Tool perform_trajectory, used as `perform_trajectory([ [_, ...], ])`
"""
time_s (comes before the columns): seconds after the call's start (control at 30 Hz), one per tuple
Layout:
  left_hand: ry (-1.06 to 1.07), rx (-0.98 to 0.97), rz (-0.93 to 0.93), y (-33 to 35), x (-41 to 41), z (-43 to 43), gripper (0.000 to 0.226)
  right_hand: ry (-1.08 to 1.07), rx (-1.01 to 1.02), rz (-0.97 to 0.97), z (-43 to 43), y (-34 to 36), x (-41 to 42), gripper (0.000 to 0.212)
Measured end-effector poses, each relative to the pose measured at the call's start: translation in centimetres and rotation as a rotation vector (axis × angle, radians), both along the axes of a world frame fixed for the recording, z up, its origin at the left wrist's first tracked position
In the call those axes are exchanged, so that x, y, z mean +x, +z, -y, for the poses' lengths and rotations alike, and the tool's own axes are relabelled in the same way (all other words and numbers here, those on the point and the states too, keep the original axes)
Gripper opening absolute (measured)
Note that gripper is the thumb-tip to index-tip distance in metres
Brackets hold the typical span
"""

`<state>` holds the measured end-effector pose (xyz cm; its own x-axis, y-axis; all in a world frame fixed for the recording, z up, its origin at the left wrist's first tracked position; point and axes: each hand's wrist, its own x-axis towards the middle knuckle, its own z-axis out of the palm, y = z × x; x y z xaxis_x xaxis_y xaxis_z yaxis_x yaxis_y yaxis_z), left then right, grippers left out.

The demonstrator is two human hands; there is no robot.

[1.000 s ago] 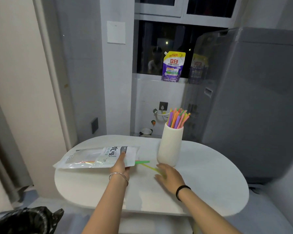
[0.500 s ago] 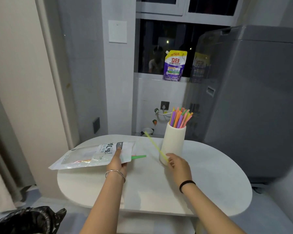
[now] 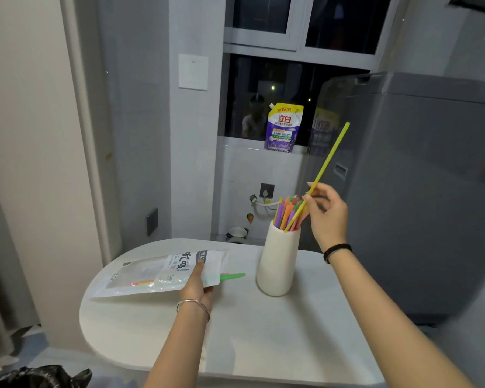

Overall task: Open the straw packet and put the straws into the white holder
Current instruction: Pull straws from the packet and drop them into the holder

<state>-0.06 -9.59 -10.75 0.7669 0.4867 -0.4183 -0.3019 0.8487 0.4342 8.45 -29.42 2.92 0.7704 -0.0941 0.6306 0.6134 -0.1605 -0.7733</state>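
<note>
The yellow straw (image 3: 331,152) is pinched at mid-length between thumb and fingertips of the right hand (image 3: 326,211), right of centre in the frame, and is slanted with its lower end at the mouth of the white holder (image 3: 279,264). That mouth is already crowded with coloured straws (image 3: 287,211), so the tip could be caught on them or on the rim and be dropped outside. The tall, narrow holder might also be tipped if it is knocked from above. Lower left of centre, the straw packet (image 3: 157,273) is gripped at its open end by the left hand (image 3: 198,287), thumb on top. A green straw (image 3: 233,276) juts from that end and could be shaken out onto the desk (image 3: 263,331). Counted: two hands, one holder, one packet, one yellow straw held, one green straw protruding. A few more straws are glimpsed through the packet's window. Those in the holder are too bunched to be counted exactly, perhaps a dozen.
</note>
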Motion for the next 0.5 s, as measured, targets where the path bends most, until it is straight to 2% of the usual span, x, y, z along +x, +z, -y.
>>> perform_trajectory([
  [0.27,0.007,0.007,-0.002,0.0,0.2,-0.1,0.053,0.001,-0.054,0.004,-0.5,0.5,1.1,0.018],
  [0.43,-0.004,0.007,0.003,-0.2,0.2,-0.1,0.051,0.023,-0.402,-0.158,-0.5,-0.5,2.0,0.021],
  [0.5,0.005,0.01,0.002,-0.2,0.3,-0.1,0.051,0.02,-0.402,-0.159,-0.4,-0.1,2.2,0.023],
])
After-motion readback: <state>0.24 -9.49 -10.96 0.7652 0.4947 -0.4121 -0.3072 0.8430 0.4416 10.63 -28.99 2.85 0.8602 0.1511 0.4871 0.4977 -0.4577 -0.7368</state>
